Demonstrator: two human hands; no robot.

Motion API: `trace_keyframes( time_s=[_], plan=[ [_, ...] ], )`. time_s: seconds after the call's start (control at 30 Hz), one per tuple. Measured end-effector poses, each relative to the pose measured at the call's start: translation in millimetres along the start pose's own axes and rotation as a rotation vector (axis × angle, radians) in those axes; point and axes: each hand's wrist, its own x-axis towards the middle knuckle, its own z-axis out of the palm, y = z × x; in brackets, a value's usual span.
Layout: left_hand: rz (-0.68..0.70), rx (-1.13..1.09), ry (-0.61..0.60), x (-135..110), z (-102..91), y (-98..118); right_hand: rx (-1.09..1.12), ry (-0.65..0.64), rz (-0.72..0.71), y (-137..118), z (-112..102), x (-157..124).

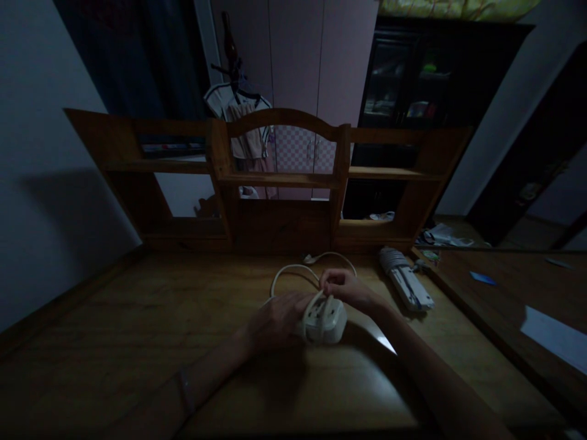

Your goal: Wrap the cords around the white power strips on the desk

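Note:
My left hand (277, 321) is closed around one end of a white power strip (337, 322), held just above the wooden desk. Loops of its pale cord (308, 318) pass around the strip's body. At the strip's far side, my right hand (346, 287) pinches the cord between thumb and fingers. The loose length of cord curves over the desk behind the hands and ends in a plug (308, 259). To the right lies a second white power strip (410, 287), with grey cord wound round its far end.
A wooden shelf unit (279, 179) stands along the back of the desk (137, 318). On the right, a lower brown surface (458, 275) bears a white paper sheet (557, 336) and a blue card (482, 278). A wall rises at the left.

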Motion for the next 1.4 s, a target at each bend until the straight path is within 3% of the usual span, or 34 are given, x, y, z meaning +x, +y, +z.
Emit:
trace_keyframes(
  time_s=[0.17,0.4,0.5,0.6,0.7,0.83,0.97,1.1,1.17,1.27,1.4],
  plan=[
    [-0.324,-0.049,0.211,-4,-3.1,2,0.013,0.100,-0.036,11,8,6],
    [-0.771,-0.304,0.550,3,-6.7,-8,-0.133,0.179,-0.181,6,32,16],
    [-0.905,-0.556,0.675,10,-8.1,-11,-0.274,0.256,-0.270,7,40,16],
    [-1.004,-0.850,0.692,15,-10.0,-13,-0.416,0.336,-0.317,13,45,14],
    [-1.053,-1.000,0.683,17,-14.3,-17,-0.450,0.359,-0.307,17,48,14],
    [-1.143,-1.237,0.601,13,-25.2,-25,-0.181,0.301,-0.230,15,48,14],
    [-1.122,-1.522,0.479,5,-35.5,-36,0.106,0.087,-0.103,15,53,8],
    [-1.063,-1.520,0.525,2,-40.4,-45,0.239,-0.101,-0.050,19,65,5],
    [-1.056,-1.491,0.557,1,-44.8,-49,0.243,-0.069,-0.092,17,69,7],
    [-0.990,-1.384,0.675,2,-56.5,-54,0.214,0.095,-0.170,8,66,8],
    [-0.930,-1.069,0.893,1,-71.3,-55,0.086,0.189,-0.104,-2,53,5]
  ],
)
